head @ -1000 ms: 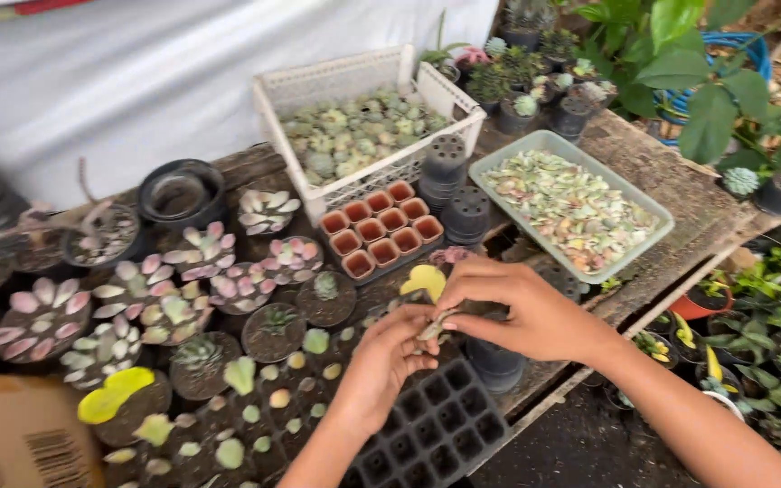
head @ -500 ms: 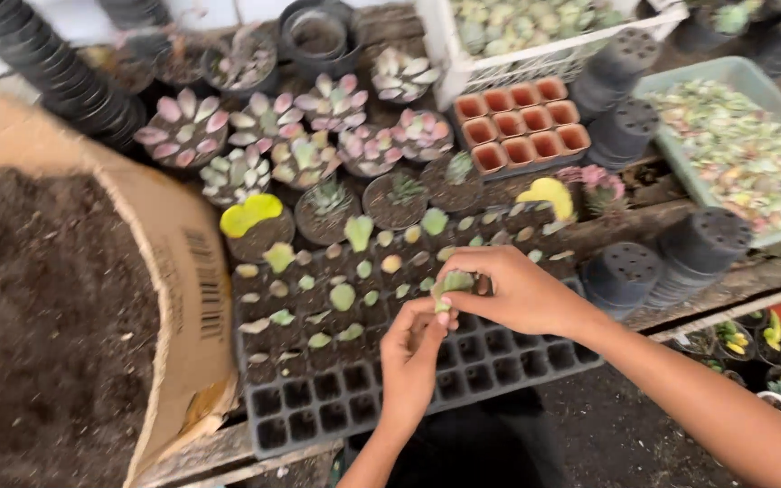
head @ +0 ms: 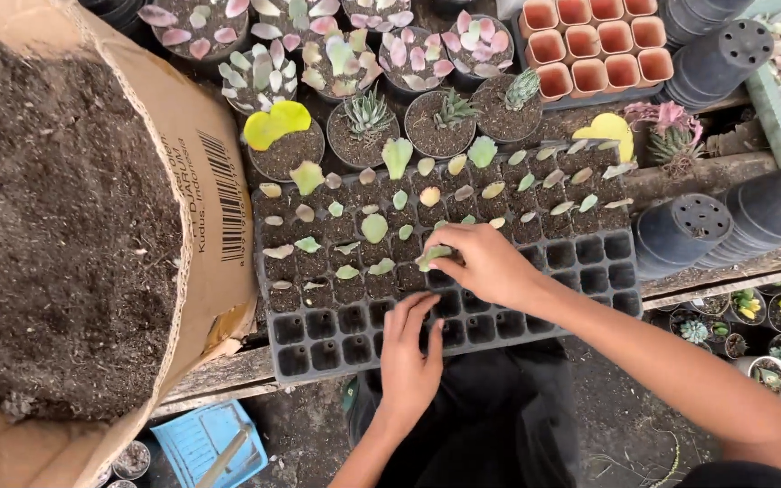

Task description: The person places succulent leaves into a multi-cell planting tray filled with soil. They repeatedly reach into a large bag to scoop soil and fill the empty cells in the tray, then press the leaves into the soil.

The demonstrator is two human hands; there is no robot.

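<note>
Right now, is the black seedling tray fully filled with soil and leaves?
No. The black seedling tray is partly filled: far rows hold soil and leaf cuttings, near rows are empty.

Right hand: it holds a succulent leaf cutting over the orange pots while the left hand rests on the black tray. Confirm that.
Not the orange pots. The head view shows the right hand holding the leaf cutting over the black tray; the left hand does rest there.

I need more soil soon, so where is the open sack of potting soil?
In the head view, the sack of potting soil fills the left side, its brown paper edge right beside the black seedling tray.
</note>
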